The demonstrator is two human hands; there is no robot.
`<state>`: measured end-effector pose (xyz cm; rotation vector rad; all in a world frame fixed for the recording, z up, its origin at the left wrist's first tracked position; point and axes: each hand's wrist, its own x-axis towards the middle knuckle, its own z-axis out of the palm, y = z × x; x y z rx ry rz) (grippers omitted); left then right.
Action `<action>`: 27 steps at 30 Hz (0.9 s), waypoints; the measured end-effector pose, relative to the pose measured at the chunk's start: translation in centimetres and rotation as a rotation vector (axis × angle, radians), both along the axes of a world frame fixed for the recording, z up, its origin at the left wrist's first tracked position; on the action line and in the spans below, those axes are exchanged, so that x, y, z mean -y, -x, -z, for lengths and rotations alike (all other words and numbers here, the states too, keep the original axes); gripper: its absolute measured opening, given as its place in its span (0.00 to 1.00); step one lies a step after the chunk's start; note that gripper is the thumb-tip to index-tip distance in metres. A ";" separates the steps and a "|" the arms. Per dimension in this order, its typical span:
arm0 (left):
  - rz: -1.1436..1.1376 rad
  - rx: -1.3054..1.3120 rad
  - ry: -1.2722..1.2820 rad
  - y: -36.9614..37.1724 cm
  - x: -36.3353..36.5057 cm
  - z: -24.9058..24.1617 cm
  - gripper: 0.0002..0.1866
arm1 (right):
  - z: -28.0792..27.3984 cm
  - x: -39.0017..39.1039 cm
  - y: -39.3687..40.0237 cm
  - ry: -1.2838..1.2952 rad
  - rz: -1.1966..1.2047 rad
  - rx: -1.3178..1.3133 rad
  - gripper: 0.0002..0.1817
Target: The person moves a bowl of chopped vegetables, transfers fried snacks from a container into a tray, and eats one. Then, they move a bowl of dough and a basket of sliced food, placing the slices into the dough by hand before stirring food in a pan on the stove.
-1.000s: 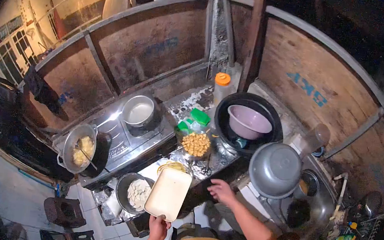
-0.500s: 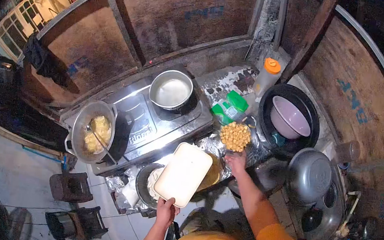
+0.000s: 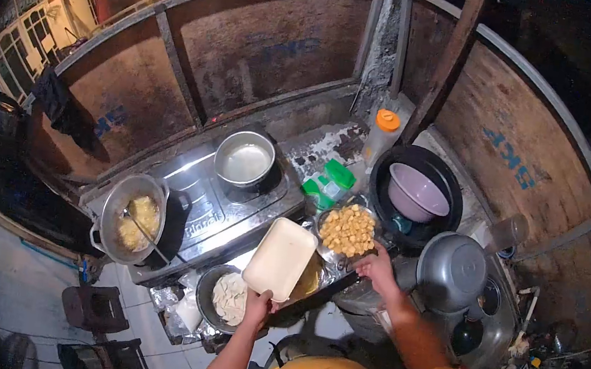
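My left hand point(image 3: 259, 307) grips the near edge of a cream rectangular tray point(image 3: 280, 259), tilted with its hollow side up. My right hand point(image 3: 376, 269) is at the near right rim of a metal bowl point(image 3: 322, 223), thumb up by the edge and fingers curled below; it appears to hold the bowl. Golden-brown fried cubes point(image 3: 347, 230) heap up in the bowl, hiding much of it. Below the tray's left side stands a dark pot point(image 3: 204, 294) with pale, flat pieces point(image 3: 230, 298) in it. Some yellowish oil point(image 3: 309, 279) shows between tray and bowl.
A wok point(image 3: 111, 218) with frying food and a utensil stands left on the stove point(image 3: 194, 206); a metal pot point(image 3: 244, 159) sits behind. Green packets point(image 3: 328, 184), an orange-lidded bottle point(image 3: 381, 137), a black tub point(image 3: 452, 220) holding a pink bowl point(image 3: 418, 193), and a grey basin point(image 3: 452, 271) are rightward.
The view has shifted. My right hand has moved right around the bowl's rim, and the cubes look larger and closer. The tray has moved off the pot, showing more of the pale pieces.
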<state>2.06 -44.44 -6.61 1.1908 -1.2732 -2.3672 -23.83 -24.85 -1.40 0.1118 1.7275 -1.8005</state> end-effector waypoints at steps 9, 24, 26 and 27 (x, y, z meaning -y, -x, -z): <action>0.101 -0.074 -0.011 8.8 -1.3 2.1 0.23 | -6.2 1.0 4.1 -0.550 -0.488 -0.134 0.22; 0.133 -0.117 -0.068 10.1 -2.3 2.7 0.25 | -7.4 6.4 7.2 -0.836 -0.800 -0.265 0.13; 0.068 -0.146 -0.055 10.2 -2.4 3.2 0.25 | -10.3 7.4 6.5 -0.889 -0.792 -0.273 0.12; 0.066 -0.139 -0.059 9.8 -2.4 3.0 0.25 | -10.4 7.6 6.5 -0.889 -0.797 -0.266 0.12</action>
